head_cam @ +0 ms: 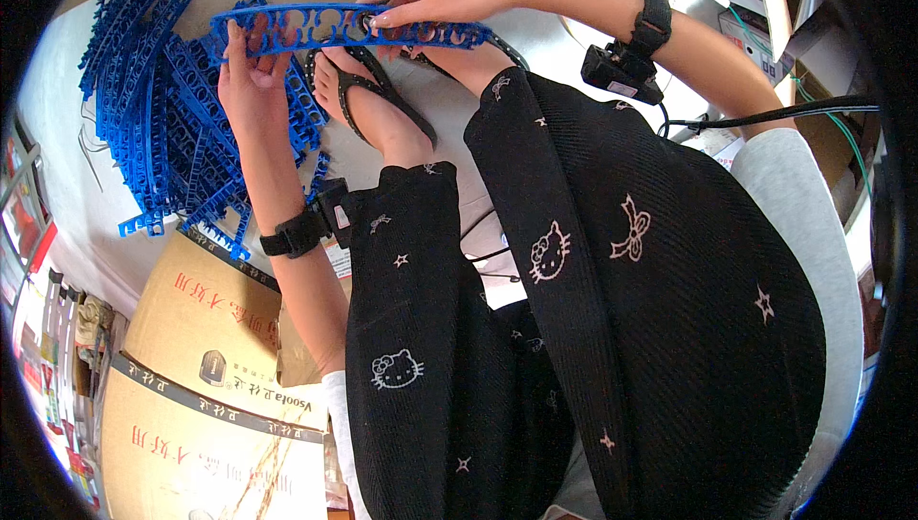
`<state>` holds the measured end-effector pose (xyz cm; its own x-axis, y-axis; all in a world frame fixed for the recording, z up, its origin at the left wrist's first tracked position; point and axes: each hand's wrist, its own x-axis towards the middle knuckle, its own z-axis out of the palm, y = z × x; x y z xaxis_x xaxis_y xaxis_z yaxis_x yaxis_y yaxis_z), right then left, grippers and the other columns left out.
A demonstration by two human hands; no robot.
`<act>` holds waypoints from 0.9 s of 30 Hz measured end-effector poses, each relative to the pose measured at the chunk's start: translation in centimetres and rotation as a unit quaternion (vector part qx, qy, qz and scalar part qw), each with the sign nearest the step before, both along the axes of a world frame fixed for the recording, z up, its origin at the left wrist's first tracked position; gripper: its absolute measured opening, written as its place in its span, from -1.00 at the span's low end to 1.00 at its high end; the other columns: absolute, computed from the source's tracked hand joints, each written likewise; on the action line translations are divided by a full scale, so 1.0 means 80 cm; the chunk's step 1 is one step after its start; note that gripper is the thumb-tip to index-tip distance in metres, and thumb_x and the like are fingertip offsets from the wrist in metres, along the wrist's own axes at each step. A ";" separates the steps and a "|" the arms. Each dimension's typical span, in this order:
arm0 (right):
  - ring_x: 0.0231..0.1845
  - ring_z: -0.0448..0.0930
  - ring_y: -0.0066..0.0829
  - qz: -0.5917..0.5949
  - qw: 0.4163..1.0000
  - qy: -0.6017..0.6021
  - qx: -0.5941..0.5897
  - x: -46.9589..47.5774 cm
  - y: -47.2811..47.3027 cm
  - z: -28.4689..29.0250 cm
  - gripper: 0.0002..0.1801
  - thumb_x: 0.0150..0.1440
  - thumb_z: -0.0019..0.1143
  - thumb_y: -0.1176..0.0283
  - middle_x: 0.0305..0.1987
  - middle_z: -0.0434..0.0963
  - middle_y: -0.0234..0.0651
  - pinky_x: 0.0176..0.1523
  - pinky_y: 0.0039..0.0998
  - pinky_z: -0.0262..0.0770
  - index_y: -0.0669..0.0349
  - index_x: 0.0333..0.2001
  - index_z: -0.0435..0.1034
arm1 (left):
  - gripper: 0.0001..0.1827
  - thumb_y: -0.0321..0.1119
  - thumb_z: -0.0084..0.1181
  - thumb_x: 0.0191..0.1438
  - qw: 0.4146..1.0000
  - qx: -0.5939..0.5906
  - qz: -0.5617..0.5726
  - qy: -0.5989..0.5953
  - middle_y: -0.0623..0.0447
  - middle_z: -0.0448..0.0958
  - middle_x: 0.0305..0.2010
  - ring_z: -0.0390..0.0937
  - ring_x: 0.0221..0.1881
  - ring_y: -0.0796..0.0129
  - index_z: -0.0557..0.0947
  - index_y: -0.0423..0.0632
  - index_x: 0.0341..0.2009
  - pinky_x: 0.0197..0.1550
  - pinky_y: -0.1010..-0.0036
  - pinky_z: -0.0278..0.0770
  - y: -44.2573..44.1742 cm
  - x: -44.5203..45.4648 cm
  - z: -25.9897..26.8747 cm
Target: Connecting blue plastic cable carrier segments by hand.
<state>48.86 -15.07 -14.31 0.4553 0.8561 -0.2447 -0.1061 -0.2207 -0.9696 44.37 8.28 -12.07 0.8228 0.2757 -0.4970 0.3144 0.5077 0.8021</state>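
Both of my hands hold a long blue plastic strip (326,18) with round, C-shaped cutouts, raised crosswise above the floor. My left hand (252,71) grips it near its left end, fingers seen through the openings. My right hand (430,0) reaches over the strip right of its middle, thumb on the near face and other fingers partly hidden behind. By the right thumb shows a small dark thing (368,22), too small to name. Just left of and beneath my left hand lies a heap of similar blue strips (143,104).
Cardboard cartons (208,305) bearing print stand at the lower left. My sandalled foot (366,100) rests on the pale floor below the strip. A black cable (782,114) runs from the right wrist device (620,71). Boxes (753,25) stand at upper right.
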 end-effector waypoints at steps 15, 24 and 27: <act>-0.42 0.57 -0.51 0.119 0.966 0.220 -0.070 -0.004 -0.020 0.012 -0.45 0.22 -0.28 0.14 -0.38 0.51 -0.17 -0.44 -0.58 0.51 0.20 0.20 0.05 | -0.58 -0.28 -0.07 0.15 0.988 -0.058 -0.131 0.050 -0.24 0.37 0.04 0.46 -0.05 0.04 0.34 -0.36 -0.01 -0.06 0.34 0.49 0.000 -0.042 -0.020; -0.33 0.55 -0.54 0.122 0.977 0.157 -0.077 -0.002 -0.025 0.013 -0.50 0.22 -0.24 0.17 -0.33 0.52 -0.20 -0.30 -0.55 0.48 0.23 0.15 0.12 | -0.60 -0.27 -0.02 0.12 0.991 -0.088 -0.089 0.053 -0.15 0.43 0.00 0.49 -0.09 0.15 0.39 -0.31 -0.05 -0.12 0.39 0.50 -0.009 -0.046 -0.025; -0.35 0.53 -0.58 0.138 0.980 0.131 -0.054 -0.008 -0.016 -0.003 -0.48 0.21 -0.21 0.17 -0.32 0.49 -0.25 -0.28 -0.57 0.44 0.24 0.16 0.11 | -0.61 -0.27 -0.01 0.12 0.991 -0.090 -0.083 0.046 -0.15 0.43 -0.02 0.48 -0.08 0.12 0.40 -0.30 -0.06 -0.07 0.33 0.49 -0.004 -0.048 -0.024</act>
